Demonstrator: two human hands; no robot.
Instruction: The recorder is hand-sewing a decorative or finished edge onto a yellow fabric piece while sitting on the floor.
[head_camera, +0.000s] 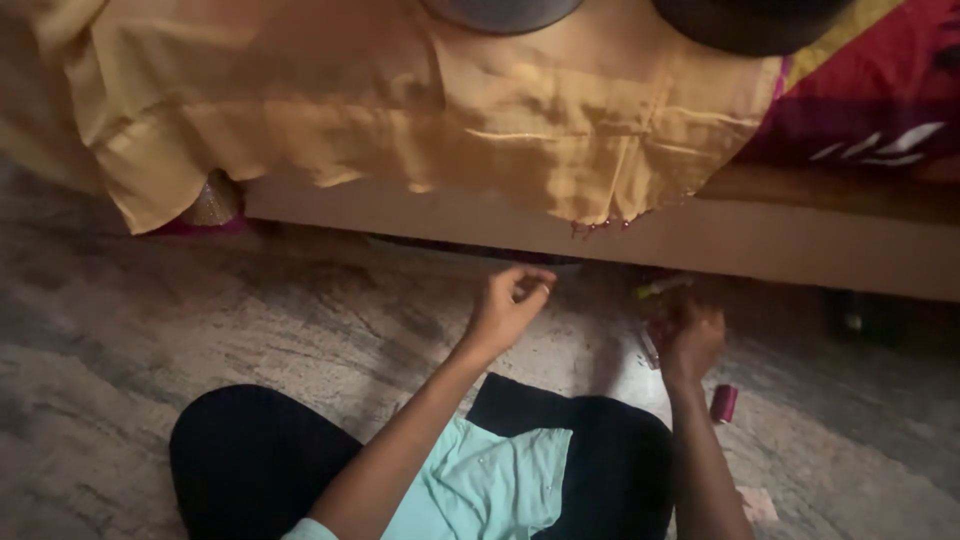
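Observation:
I sit on the floor with a light teal cloth (500, 480) across my black-trousered lap. My left hand (508, 305) is raised near the bed's edge, thumb and fingertips pinched together; nothing visible shows between them. My right hand (688, 340) is curled into a fist in shadow just below the bed frame, and I cannot make out anything inside it. A maroon thread spool (723, 403) lies on the floor beside my right wrist. A thin green stick-like object (662, 288) lies just above my right hand.
A wooden bed frame (480, 215) runs across the view, with yellow fabric (420, 110) draped over its edge and a red patterned cover (880, 90) at the right. Two dark round vessels (750, 20) sit at the top. The floor is mottled grey stone (150, 330).

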